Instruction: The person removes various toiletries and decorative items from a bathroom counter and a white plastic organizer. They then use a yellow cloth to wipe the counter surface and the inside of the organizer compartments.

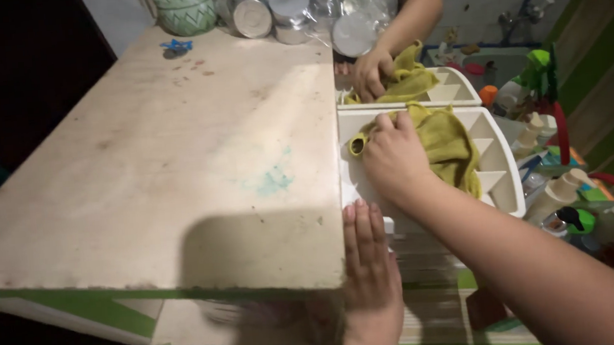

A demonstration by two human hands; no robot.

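Hands first: right hand point(394, 160) closed on a yellow-green cloth point(447, 147), pressing it into the near white tray point(500, 172); left hand point(369, 262) flat and open, fingers together, laid against the tray's near end beside the table point(174, 154) edge, gripping nothing. Judged as mid-wipe of the tray's compartments, left hand steadying. Largest to smallest around them: wide pale table top, scuffed, with a blue-green stain near the middle; near tray with slanted dividers, butted against the table's right edge; second white tray point(454, 91) just beyond it, where another person's hand point(372, 72) bunches a second cloth point(409, 80); clear jars point(294, 9) and a green bowl point(185, 10) at the table's far end; bottles point(564, 192) crowded to the right. Next move likely calls for pushing the cloth deeper into the divider corners while keeping the tray from sliding.
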